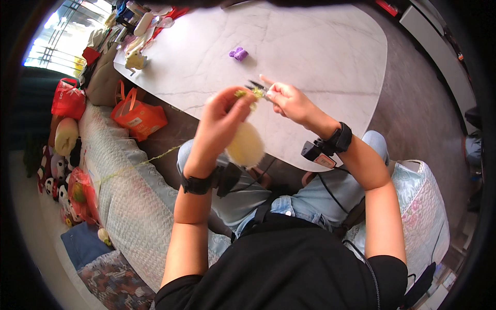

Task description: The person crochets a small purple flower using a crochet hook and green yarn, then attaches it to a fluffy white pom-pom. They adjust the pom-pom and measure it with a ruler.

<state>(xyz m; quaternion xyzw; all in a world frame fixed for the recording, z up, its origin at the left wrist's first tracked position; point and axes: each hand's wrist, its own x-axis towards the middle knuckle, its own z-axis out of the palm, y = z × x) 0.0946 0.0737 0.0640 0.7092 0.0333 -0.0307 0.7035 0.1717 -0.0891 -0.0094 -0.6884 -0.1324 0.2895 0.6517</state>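
My left hand (226, 120) holds a small piece of green yarn work (255, 93) above the table's near edge. In my right hand (288, 101) is a pair of small scissors (259, 85), whose dark blades lie at the green yarn; the handles are mostly hidden by my fingers. A fluffy pale-yellow piece (246, 145) hangs under my left hand. Green yarn (164, 154) stretches off to the left over the quilted sofa cover. Beyond my hands, a small purple knitted or crocheted piece (238, 54) lies on the marble-patterned table (317, 54).
An orange bag (141, 118) stands left of the table. A small yellow figure (135, 61) and a pile of items occupy the table's left end. Plush toys (60, 170) and a red bag (69, 99) line the sofa's far side. Black cables run from the wrist devices.
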